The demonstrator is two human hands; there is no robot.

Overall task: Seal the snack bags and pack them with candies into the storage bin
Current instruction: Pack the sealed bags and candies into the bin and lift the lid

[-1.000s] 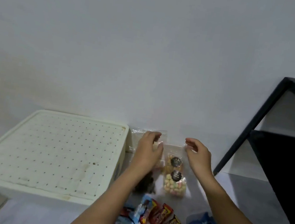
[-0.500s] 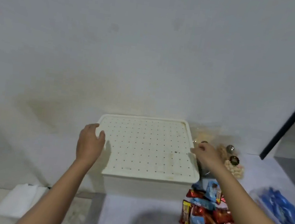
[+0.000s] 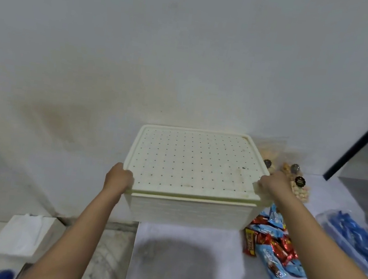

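A cream storage bin (image 3: 188, 211) stands against the wall with a perforated cream lid (image 3: 194, 163) on top. My left hand (image 3: 118, 177) grips the lid's front left corner and my right hand (image 3: 270, 186) grips its front right corner. A thin gap shows along the front between lid and bin. Clear snack bags (image 3: 298, 181) with black round stickers lie right of the bin, partly hidden by my right hand. Red and blue wrapped candies (image 3: 269, 245) lie in a pile on the white surface at the bin's front right.
A clear tub of blue packets (image 3: 356, 237) sits at the far right. A black frame (image 3: 364, 136) leans at the right edge. White folded paper (image 3: 20, 235) lies on the lower floor at left, beside a marble strip (image 3: 109, 250).
Both hands left the snack bags and went to the bin, then closed on the lid's front corners. The view swung left, bringing the bin to the centre.
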